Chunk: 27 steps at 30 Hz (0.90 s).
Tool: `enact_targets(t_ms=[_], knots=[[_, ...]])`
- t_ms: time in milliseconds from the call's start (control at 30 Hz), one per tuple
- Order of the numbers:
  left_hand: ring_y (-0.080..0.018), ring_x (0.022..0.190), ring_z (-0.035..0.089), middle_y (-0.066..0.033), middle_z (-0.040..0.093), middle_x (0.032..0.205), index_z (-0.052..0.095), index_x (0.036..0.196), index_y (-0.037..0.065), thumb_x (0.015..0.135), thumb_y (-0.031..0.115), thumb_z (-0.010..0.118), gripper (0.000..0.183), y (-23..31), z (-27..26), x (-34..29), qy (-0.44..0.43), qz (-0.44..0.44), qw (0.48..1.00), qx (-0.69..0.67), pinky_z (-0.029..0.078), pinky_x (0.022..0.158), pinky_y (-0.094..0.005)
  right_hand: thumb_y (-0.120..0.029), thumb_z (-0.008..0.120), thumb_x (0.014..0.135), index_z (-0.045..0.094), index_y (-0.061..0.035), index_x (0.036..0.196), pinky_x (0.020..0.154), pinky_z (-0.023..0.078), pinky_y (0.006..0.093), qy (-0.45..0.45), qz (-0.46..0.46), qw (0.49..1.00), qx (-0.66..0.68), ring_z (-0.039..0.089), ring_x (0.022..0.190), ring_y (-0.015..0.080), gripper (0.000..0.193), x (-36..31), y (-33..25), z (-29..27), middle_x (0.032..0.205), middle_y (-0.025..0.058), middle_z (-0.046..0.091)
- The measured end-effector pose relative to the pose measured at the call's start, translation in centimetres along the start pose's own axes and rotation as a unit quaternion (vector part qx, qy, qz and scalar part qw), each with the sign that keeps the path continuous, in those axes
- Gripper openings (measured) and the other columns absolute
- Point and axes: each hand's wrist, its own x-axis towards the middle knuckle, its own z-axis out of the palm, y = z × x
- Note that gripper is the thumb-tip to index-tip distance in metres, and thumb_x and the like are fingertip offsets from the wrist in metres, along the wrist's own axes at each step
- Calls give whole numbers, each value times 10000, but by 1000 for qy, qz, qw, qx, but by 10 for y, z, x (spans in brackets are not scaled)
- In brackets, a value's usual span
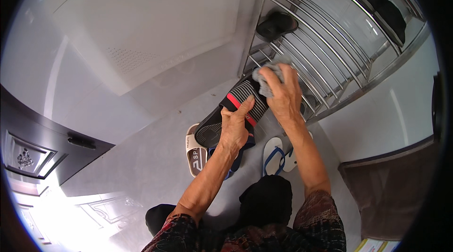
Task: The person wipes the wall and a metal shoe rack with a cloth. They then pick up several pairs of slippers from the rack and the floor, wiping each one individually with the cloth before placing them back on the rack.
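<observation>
A black slide sandal (pixel 208 128) with a grey-striped, red-edged strap is held up over the floor, tilted with its toe end toward the shoe rack. My left hand (pixel 234 127) grips it at the strap, thumb lying across the top. In my right hand (pixel 284 96) is a bunched grey cloth (pixel 267 80), pressed against the toe end of the sandal. The cloth and fingers cover that end. Below the sandal, a beige slide (pixel 191 157) and dark blue footwear (pixel 236 161) stand on the floor, partly hidden by my left hand and the sandal.
White flip-flops with blue straps (pixel 272 155) lie between my knee and the rack. The metal shoe rack (pixel 325 39) holds a black shoe (pixel 277 25) and more dark shoes (pixel 380 8) higher up. A white panel (pixel 155 30) stands left; a dark cabinet (pixel 52 143) is further left.
</observation>
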Motion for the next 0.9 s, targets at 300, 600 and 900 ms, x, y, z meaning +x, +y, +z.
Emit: enact_targets(t_ms=[300, 600, 900], knots=[[-109, 789, 609, -25, 643, 869, 607, 953, 38, 817, 127, 727, 202, 10, -19, 16, 22, 35, 999, -5, 497, 753, -267, 15, 729, 601, 650, -191, 1013, 729, 518, 413, -121, 134, 983, -40, 545, 953, 321, 468, -45, 25, -45, 1040, 87, 512], [-118, 786, 633, -24, 666, 898, 642, 966, 45, 830, 90, 696, 153, 10, -12, 13, 7, 24, 999, -46, 519, 720, -267, 57, 687, 599, 652, -152, 1033, 778, 490, 384, -118, -39, 991, 51, 535, 963, 312, 483, -10, 4, -11, 1091, 94, 509], [-219, 1048, 589, -64, 627, 1098, 546, 1180, 95, 911, 368, 588, 385, 7, -25, 26, -61, -41, 967, -245, 462, 953, -410, -19, 714, 702, 607, -109, 1099, 815, 484, 388, -17, 109, 969, 222, 546, 984, 336, 421, -30, -5, -19, 1113, 159, 499]])
